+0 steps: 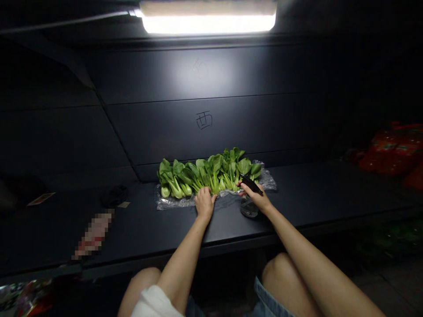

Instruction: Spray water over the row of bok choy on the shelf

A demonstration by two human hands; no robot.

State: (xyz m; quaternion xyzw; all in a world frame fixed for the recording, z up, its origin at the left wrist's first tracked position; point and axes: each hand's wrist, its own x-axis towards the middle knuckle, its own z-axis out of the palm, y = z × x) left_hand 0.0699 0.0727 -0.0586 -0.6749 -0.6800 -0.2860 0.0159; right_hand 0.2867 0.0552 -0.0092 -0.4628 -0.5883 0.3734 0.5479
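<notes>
A row of several heads of bok choy lies on a crumpled clear plastic sheet, with green leaves toward the wall and pale stems toward me. My left hand rests with its fingers on the stems at the middle of the row. My right hand grips a slim black tool, perhaps a knife or scissors; the exact kind is hidden. That hand hovers at the right end of the row, just above a small clear glass container.
The dark table runs wide, backed by a dark wall with a lamp above. To the left lie a dark object, a small card and a pixelated packet. Red bags sit far right.
</notes>
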